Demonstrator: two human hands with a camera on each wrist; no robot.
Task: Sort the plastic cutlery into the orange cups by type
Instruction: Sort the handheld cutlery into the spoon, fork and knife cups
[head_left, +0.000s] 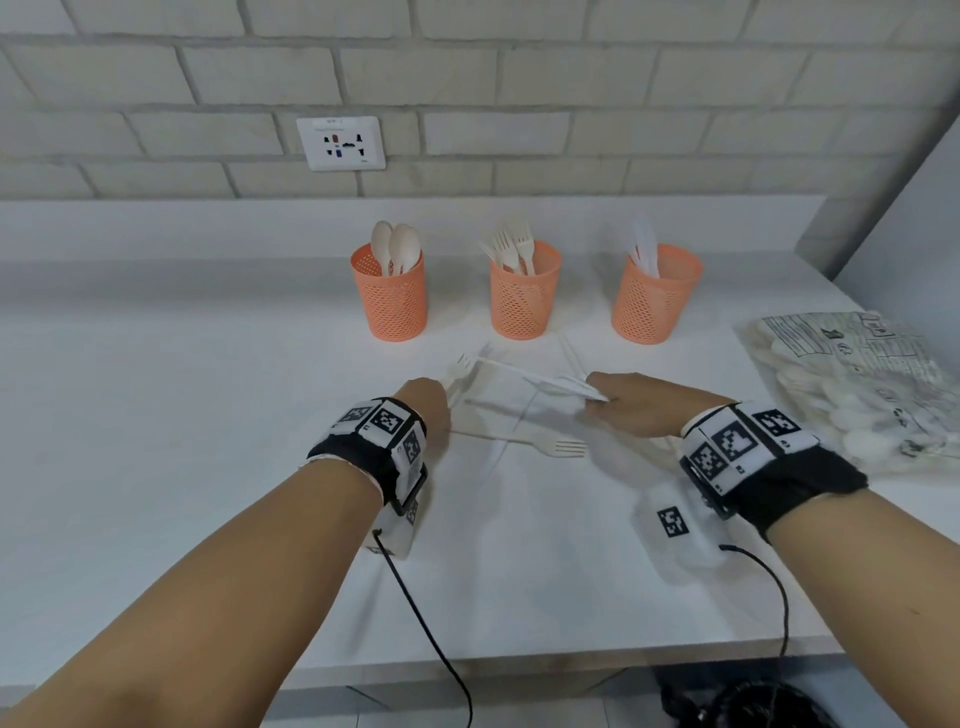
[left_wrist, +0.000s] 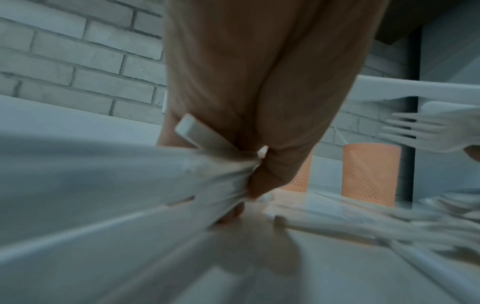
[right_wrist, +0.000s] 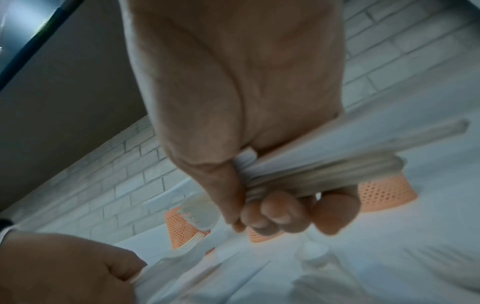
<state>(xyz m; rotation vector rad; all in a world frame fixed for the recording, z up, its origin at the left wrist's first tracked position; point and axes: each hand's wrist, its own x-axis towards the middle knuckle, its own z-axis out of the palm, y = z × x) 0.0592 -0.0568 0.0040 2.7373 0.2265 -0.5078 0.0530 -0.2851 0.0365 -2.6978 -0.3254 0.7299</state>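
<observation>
From the head view, three perforated orange plastic cups stand in a row near the back edge of the white worktop (head_left: 156, 415): the left cup (head_left: 390, 296) holds cream spoons, the middle cup (head_left: 524, 293) cream forks, the right cup (head_left: 655, 296) white knives. In front of them the left hand (head_left: 423, 402) and right hand (head_left: 631, 402) each grip an end of a clear plastic bag (head_left: 511, 395) with cutlery in it. A loose cream plastic fork (head_left: 550, 447) lies flat between the wrists. A printed clear packet of white utensils (head_left: 852, 384) rests at the right edge.

The left wrist view shows curled fingers (left_wrist: 262, 181) pinching bunched film and a flat cream handle (left_wrist: 205, 136).

The right wrist view shows fingers (right_wrist: 283, 214) and thumb clenched round gathered film and several pale handles (right_wrist: 324, 170).
</observation>
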